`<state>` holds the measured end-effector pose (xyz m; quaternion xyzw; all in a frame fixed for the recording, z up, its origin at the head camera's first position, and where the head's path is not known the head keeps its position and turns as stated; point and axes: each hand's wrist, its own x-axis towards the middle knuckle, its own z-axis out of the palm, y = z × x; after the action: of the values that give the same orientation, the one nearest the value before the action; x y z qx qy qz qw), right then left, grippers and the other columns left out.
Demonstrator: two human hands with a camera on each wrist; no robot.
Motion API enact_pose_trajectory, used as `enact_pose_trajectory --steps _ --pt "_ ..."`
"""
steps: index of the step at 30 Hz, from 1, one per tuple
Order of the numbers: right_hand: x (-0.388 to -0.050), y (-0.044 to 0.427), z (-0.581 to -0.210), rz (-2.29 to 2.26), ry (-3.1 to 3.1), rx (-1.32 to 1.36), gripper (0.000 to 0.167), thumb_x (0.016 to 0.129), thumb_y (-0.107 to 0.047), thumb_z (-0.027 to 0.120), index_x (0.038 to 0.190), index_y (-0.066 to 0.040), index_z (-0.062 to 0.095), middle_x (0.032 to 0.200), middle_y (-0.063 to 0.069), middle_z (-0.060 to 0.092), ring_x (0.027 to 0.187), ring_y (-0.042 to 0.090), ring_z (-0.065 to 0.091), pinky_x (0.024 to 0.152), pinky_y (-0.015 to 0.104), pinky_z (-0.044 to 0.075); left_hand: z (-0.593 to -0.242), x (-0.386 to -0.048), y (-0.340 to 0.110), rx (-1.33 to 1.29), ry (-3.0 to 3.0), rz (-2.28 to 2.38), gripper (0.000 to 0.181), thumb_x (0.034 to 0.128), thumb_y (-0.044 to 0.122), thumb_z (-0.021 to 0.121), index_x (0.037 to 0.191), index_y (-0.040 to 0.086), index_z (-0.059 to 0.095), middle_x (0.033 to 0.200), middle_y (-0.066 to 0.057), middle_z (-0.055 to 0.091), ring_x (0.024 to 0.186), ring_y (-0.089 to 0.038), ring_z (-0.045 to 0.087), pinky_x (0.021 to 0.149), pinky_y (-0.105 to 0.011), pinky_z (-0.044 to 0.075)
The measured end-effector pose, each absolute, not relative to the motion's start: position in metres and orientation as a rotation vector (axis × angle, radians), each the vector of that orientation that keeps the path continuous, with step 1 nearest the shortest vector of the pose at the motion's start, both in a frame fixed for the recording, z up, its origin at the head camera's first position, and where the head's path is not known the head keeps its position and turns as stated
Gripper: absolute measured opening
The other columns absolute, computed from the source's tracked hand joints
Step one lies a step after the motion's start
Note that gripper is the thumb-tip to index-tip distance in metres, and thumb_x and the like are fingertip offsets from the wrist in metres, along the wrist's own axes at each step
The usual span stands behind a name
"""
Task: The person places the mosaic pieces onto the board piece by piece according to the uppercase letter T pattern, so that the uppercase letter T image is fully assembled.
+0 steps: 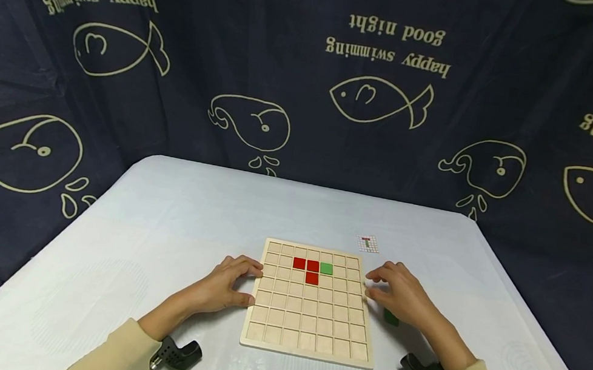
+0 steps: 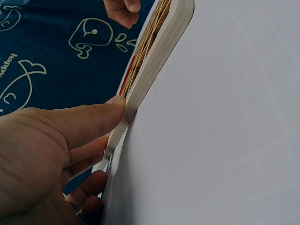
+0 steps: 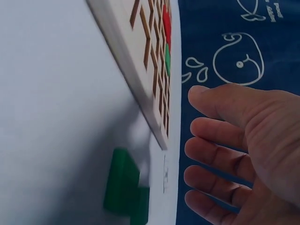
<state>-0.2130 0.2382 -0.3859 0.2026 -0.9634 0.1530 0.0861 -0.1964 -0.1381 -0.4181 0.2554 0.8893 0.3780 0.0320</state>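
A square wooden grid board [image 1: 309,323] lies on the table. Near its far side, three red squares [image 1: 311,278] and a green square [image 1: 326,268] fill cells, with one red below the row. The left hand [image 1: 225,284] rests its thumb and fingertips against the board's left edge, fingers loosely extended. Beside the right edge hovers the right hand [image 1: 399,291], its relaxed fingers holding nothing; in the right wrist view they are apart from the board [image 3: 126,61]. Green blocks [image 3: 123,185] lie on the table near that hand, partly covered by it in the head view.
Beyond the board's far right corner lies a small card [image 1: 368,244] with a red and green T pattern on a grid. A white cover is on the table [image 1: 207,199]. Dark fabric [image 1: 309,76] with fish and whale drawings hangs behind.
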Motion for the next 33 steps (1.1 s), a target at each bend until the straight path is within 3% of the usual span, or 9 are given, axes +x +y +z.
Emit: enact_pose_trajectory --steps 10,33 --pt "-0.195 0.257 -0.391 0.454 -2.863 0.534 0.021 0.078 -0.022 0.075 0.096 -0.012 0.070 0.088 -0.004 0.061 0.085 0.013 0.050 0.072 0.035 0.043 -0.419 -0.196 -0.138 0.790 2.731 1.177 0.045 0.0758 0.020 0.076 0.116 0.009 0.061 0.135 0.000 0.052 0.118 -0.021 0.040 0.102 -0.049 0.026" --pt "-0.174 0.279 -0.403 0.394 -2.878 0.457 0.018 0.072 -0.021 0.079 0.088 -0.015 0.072 0.087 -0.007 0.062 0.085 0.013 0.052 0.075 0.035 0.045 -0.418 -0.196 -0.138 0.785 2.743 1.154 0.045 0.0767 0.021 0.076 0.117 0.009 0.061 0.136 0.000 0.051 0.115 -0.019 0.041 0.100 -0.045 0.029"
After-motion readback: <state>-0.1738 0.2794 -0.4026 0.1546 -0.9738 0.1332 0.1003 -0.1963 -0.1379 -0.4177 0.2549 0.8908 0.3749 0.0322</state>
